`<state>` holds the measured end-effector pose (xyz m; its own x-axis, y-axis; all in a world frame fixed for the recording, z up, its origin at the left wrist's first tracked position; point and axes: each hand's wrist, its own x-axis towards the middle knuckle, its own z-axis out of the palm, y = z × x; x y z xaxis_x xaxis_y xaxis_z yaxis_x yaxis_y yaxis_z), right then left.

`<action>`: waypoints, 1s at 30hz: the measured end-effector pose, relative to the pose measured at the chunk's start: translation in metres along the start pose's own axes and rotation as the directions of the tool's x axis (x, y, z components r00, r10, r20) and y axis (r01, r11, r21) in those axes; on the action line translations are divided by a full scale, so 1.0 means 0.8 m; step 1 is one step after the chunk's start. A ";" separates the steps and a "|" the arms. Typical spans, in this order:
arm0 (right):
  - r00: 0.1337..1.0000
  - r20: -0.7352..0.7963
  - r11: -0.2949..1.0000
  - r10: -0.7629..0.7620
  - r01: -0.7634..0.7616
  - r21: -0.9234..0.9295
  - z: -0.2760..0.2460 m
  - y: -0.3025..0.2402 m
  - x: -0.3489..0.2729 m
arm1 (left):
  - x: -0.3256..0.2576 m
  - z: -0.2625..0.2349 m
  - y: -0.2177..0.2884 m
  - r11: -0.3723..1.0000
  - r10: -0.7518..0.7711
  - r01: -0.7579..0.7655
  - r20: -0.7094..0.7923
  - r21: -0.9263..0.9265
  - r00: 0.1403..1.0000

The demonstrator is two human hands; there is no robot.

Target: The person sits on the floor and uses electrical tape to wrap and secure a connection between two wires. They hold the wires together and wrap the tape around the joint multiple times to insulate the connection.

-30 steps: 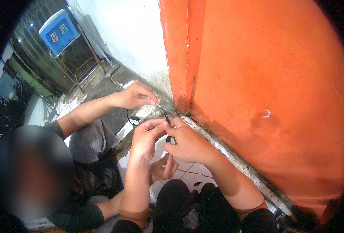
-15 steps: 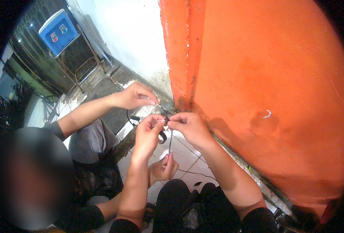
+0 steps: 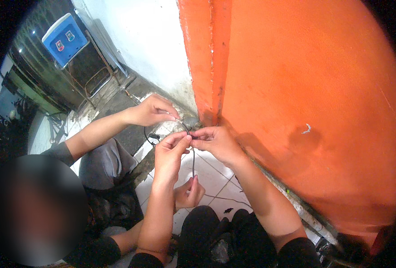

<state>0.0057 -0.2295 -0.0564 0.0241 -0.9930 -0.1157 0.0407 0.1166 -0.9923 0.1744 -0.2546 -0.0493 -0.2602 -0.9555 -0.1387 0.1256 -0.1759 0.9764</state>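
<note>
A thin dark cable (image 3: 193,163) runs up and down between a co-worker's two hands. My left hand (image 3: 169,154) is closed, thumb and fingers pinching the cable's upper middle part. My right hand (image 3: 218,142) meets it from the right, its fingertips closed on the same dark spot of the cable. What lies between the fingertips is mostly hidden. The co-worker's upper hand (image 3: 153,110) pinches the cable's far end, and the co-worker's lower hand (image 3: 190,193) holds it below my hands.
An orange wall (image 3: 305,89) rises close on the right, beside a white wall (image 3: 139,40). A blue box (image 3: 66,42) rests on a metal-framed stand at the far left. The co-worker sits at my left. White floor tiles (image 3: 216,169) lie below, with another thin cable.
My fingertips have shifted slightly upward and turned around the cable. The black tape roll that hung below my left hand no longer shows. The co-worker's hands stay about the same.
</note>
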 end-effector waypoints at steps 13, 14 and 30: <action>0.997 0.053 0.998 0.057 -0.056 -0.032 -0.030 0.001 0.014 | 0.001 0.014 0.003 0.992 -0.026 0.027 0.011 -0.122 1.000; 0.996 0.072 0.999 0.050 -0.050 -0.004 -0.028 0.000 0.014 | 0.000 0.014 0.003 0.993 -0.019 0.020 0.012 -0.120 1.000; 0.972 0.234 0.966 0.022 -0.082 0.246 -0.027 0.033 0.022 | 0.000 0.009 0.009 0.978 -0.101 0.111 0.060 -0.176 0.993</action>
<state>-0.0148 -0.2443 -0.0857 0.2579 -0.9581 -0.1246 0.2835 0.1983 -0.9382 0.1685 -0.2544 -0.0414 -0.3287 -0.9168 -0.2269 0.2622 -0.3193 0.9106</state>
